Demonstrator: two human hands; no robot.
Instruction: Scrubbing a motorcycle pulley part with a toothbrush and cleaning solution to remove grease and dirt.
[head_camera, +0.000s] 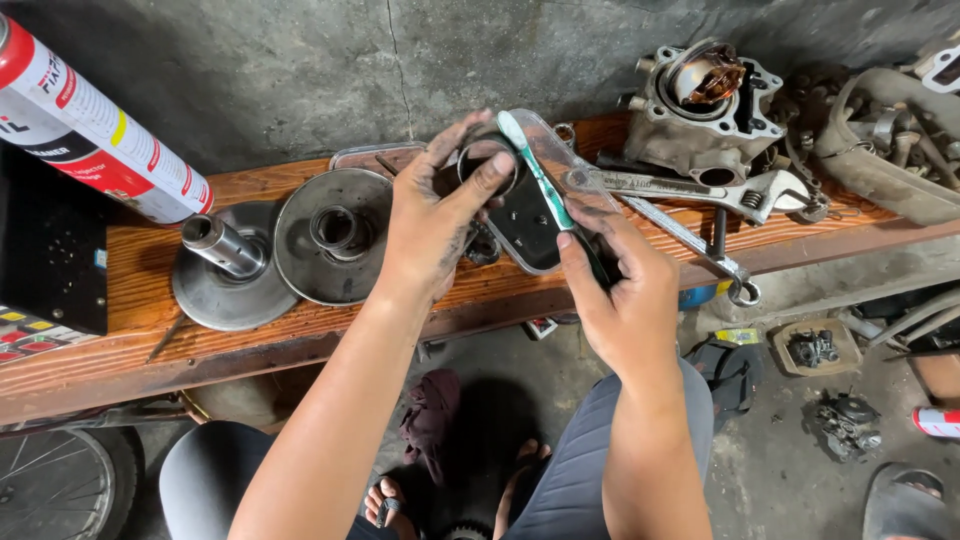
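My left hand (432, 215), smeared with grease, pinches a dark metal ring (487, 160) between thumb and fingers above a wooden bench (120, 365). A toothbrush (537, 172) with a white and green handle is gripped in my right hand (615, 290), its head end touching the ring's edge. Under both hands lies a clear plastic tray (540, 235) on the bench. Left of my left hand rest a round metal pulley disc (330, 240) and a second disc with a steel shaft (222, 262).
A spray can (95, 125) juts in at the upper left. An adjustable wrench (700, 188), an engine cylinder block (700, 100) and several engine parts lie on the right. Below are my knees, sandalled feet, a rag (432, 415), and small parts on the concrete floor.
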